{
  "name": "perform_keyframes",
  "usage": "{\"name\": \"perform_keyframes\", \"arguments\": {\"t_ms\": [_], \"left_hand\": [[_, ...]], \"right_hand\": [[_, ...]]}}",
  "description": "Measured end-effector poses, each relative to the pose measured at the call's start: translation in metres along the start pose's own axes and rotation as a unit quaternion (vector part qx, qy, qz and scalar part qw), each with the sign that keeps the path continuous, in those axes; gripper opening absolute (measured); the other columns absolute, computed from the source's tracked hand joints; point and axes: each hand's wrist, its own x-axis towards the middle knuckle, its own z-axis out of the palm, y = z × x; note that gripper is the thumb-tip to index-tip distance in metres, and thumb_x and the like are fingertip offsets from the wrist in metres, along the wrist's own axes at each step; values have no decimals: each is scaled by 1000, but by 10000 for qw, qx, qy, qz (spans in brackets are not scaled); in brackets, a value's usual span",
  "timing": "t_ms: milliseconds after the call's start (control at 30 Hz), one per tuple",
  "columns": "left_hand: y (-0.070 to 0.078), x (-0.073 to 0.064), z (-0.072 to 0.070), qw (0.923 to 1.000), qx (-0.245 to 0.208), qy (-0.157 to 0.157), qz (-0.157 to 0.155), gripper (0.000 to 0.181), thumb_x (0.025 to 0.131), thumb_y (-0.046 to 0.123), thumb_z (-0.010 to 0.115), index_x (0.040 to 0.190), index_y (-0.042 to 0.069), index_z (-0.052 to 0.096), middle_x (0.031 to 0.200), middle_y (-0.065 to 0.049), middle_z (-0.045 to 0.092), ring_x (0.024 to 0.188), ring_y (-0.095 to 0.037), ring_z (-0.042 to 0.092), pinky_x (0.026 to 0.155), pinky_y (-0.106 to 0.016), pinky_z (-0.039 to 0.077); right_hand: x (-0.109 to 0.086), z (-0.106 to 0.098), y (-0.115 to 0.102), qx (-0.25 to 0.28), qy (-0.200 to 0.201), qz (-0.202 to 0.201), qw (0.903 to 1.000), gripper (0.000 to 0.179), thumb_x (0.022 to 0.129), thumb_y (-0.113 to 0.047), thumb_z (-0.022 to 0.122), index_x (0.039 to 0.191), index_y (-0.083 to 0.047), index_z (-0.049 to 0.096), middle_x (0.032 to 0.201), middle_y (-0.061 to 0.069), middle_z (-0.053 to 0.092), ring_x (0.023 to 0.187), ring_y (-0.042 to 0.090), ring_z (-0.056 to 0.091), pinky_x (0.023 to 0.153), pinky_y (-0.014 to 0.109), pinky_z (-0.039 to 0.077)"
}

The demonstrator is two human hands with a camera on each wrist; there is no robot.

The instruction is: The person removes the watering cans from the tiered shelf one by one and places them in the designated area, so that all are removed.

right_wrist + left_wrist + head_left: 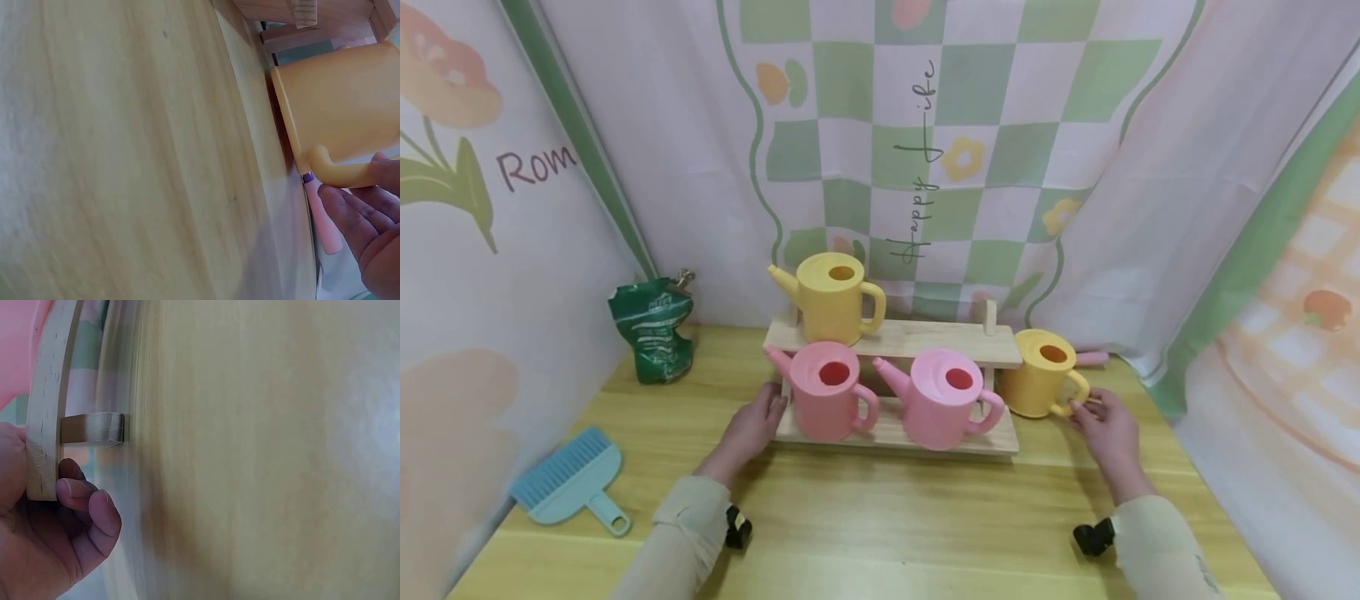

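While left hand [751,431] grips wooden rack [925,335], right hand [1108,432] pinches curved handle [1083,387] of yellow watering can [1032,382].

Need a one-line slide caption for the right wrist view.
Right hand pinching the handle of a yellow watering can beside a wooden shelf, a pink rod lying close by.

A light-blue brush [571,483] lies on the desk [910,521], nearer than a crumpled green bag [657,332]; a checkered curtain [842,150] hangs behind.
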Motion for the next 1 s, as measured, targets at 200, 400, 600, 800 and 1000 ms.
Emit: {"name": "perform_keyframes", "arguments": {"t_ms": [200,400,600,800,1000], "left_hand": [[1,0,1,10000,23,-1,-60,47,105,41,36,145,16,36,147,-18,44,132,-38,43,105,-59,37],[2,1,1,10000,29,-20,-73,46,105,39,37,145,16,36,148,-17,43,133,-37,42,106,-58,36],[3,-1,-1,10000,47,-26,-67,45,105,40,36,144,16,37,146,-18,45,131,-38,44,105,-58,38],[3,-1,-2,10000,73,-42,-41,45,106,39,35,143,15,37,146,-20,45,131,-39,44,104,-58,39],[2,0,-1,10000,50,-28,-65,46,105,41,36,144,16,37,147,-18,44,132,-39,43,105,-59,37]], "right_hand": [[-1,-8,3,-617,-193,-110,9978,41,97,-13,60,128,10,48,123,35,56,79,-6,61,70,15,55],[-2,-23,-16,-1117,115,-261,9933,52,98,-35,59,133,3,51,129,26,58,111,33,60,73,13,51],[-2,-24,-62,-541,606,-467,9956,49,94,-38,64,128,-2,59,124,11,64,97,-5,57,77,6,47],[-8,-7,-118,172,294,-873,9956,50,93,-37,66,126,0,60,113,-5,66,97,-5,59,80,8,49],[-11,17,-156,642,-112,-1462,9871,42,94,-23,67,121,7,60,105,-8,65,95,-3,61,81,10,50]]}}
